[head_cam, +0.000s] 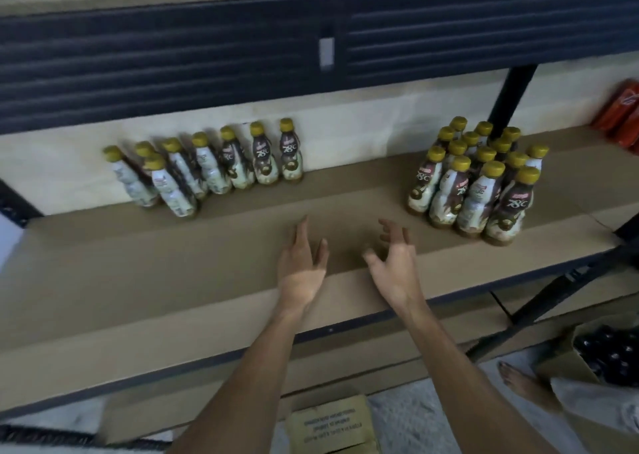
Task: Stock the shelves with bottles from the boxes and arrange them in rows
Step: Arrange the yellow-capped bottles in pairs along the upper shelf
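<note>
Far right of my right hand (394, 263), the red items (622, 115) are cut off by the frame edge. Left of my left hand (301, 266), the leaning bottle row (173, 173) is blurred (labels unreadable). Below my wrists, print on the box (328, 426) is illegible.

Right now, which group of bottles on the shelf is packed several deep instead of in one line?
The right group, a tight block several rows deep. The left group runs mostly in one line at the back.

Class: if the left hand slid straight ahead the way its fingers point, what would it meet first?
The left hand would cross bare shelf board, then probably meet the rightmost bottle of the back row, or the wall just beside it; depth is unclear.
</note>
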